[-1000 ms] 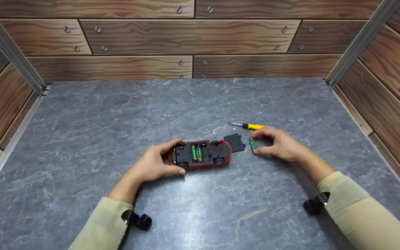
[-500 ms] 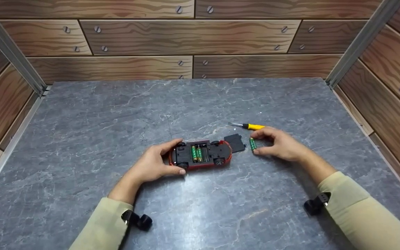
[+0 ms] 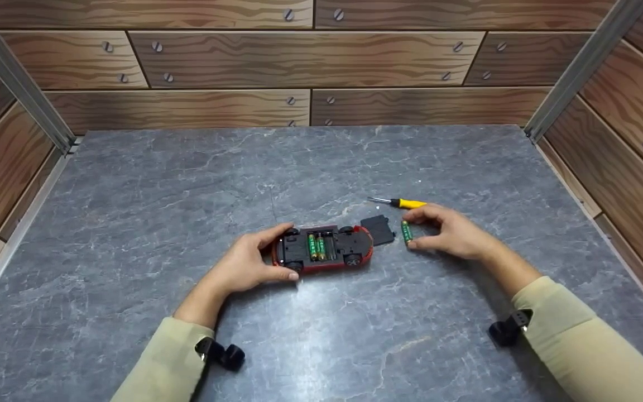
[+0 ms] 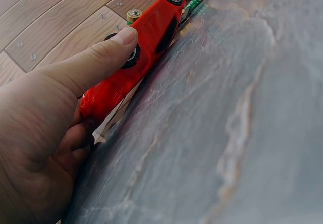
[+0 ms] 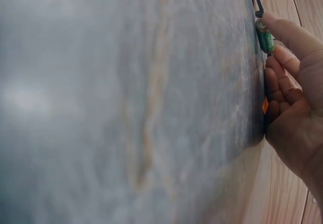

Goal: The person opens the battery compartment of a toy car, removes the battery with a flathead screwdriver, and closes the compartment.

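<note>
A red toy car (image 3: 352, 243) lies wheels up on the table, its battery compartment uncovered. Two green batteries (image 3: 317, 247) sit side by side in the compartment, beside a vacant slot on their right. My left hand (image 3: 243, 262) grips the car's left end, thumb on the near side and fingers on the far side; in the left wrist view the thumb presses close to a wheel (image 4: 132, 57). Between thumb and fingertips my right hand (image 3: 452, 231) pinches another green battery (image 3: 407, 233) by its two ends, close over the table. The right wrist view shows that battery (image 5: 264, 36) end-on.
A black battery cover (image 3: 377, 229) lies just right of the car, near the pinched battery. Behind the right hand is a screwdriver (image 3: 408, 204) with a yellow handle. A tiny bright speck (image 3: 377, 207) lies near its tip. Wood-patterned walls (image 3: 310, 61) enclose the table.
</note>
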`<state>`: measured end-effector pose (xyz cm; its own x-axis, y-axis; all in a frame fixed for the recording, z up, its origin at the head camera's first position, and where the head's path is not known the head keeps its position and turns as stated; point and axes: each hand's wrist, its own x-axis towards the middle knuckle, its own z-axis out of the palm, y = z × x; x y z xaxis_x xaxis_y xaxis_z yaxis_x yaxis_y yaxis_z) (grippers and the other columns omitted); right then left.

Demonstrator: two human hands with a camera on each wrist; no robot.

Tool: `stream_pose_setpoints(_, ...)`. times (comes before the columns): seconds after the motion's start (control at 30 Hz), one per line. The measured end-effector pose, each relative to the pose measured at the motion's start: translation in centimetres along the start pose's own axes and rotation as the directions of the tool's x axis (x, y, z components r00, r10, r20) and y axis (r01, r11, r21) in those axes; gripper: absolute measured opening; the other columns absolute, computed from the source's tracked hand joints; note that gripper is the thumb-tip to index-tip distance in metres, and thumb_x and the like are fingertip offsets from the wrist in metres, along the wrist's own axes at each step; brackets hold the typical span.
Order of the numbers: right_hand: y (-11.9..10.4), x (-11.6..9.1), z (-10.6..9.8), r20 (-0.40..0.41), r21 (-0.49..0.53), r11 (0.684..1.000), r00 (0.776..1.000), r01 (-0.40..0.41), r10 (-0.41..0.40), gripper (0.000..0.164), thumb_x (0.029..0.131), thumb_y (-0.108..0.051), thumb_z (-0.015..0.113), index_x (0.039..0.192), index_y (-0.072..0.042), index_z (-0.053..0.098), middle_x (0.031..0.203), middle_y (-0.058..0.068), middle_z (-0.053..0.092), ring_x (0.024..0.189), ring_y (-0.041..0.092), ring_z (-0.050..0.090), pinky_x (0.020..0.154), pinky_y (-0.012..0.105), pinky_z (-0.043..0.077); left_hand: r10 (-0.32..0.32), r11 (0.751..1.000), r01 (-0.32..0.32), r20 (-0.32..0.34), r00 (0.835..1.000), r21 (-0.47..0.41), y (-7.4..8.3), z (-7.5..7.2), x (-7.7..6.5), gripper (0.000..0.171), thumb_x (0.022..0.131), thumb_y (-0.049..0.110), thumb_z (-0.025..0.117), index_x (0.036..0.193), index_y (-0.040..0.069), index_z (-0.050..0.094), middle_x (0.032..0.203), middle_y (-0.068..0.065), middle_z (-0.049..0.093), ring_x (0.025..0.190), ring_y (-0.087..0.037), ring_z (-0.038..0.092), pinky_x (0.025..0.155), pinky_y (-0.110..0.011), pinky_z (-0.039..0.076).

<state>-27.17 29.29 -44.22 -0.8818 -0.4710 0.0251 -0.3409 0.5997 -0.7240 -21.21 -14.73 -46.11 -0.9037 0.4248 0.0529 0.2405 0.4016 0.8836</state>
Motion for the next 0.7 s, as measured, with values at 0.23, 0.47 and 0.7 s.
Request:
stream_pose_setpoints(0.23, -0.4, 0.0, 0.1, -0.012, 0.075, 0.997, 1.000, -0.015, 0.016, 0.051, 0.088, -0.015, 0.089, 0.133, -0.003, 0.070, 0.126, 0.012, 0.072, 0.115, 0.028, 0.063, 0.100, 0.025, 0.047, -0.013, 1.000, 0.013, 0.001, 1.000, -0.002, 0.1, 0.0, 0.0, 0.103, 0.073, 0.032, 0.100, 0.160, 0.015, 0.048, 0.152, -0.014, 0.059, 0.129, -0.028, 0.062, 0.122, -0.051, 0.037)
stream_pose_setpoints(0.47, -2.0, 0.2, 0.1, -0.059, 0.124, 0.992, 0.998, -0.014, 0.022, 0.048, 0.090, -0.011, 0.086, 0.132, 0.003, 0.067, 0.128, 0.019, 0.071, 0.119, 0.034, 0.065, 0.106, 0.040, 0.051, -0.014, 1.000, 0.014, 0.003, 1.000, -0.001, 0.1, 0.0, 0.1, 0.103, 0.072, 0.031, 0.100, 0.161, 0.015, 0.048, 0.154, -0.014, 0.057, 0.128, -0.029, 0.063, 0.121, -0.052, 0.037)
stream_pose_setpoints(0.7, -5.0, 0.9, 0.2, -0.081, 0.071, 0.996, 0.996, 0.048, -0.042, 0.049, 0.091, -0.018, 0.086, 0.133, 0.000, 0.068, 0.133, 0.020, 0.070, 0.126, 0.034, 0.063, 0.115, 0.057, 0.044, -0.012, 1.000, 0.012, 0.001, 1.000, 0.003, 0.0, 0.1, 0.1, 0.104, 0.072, 0.032, 0.100, 0.160, 0.016, 0.048, 0.155, -0.012, 0.056, 0.129, -0.027, 0.062, 0.122, -0.052, 0.036)
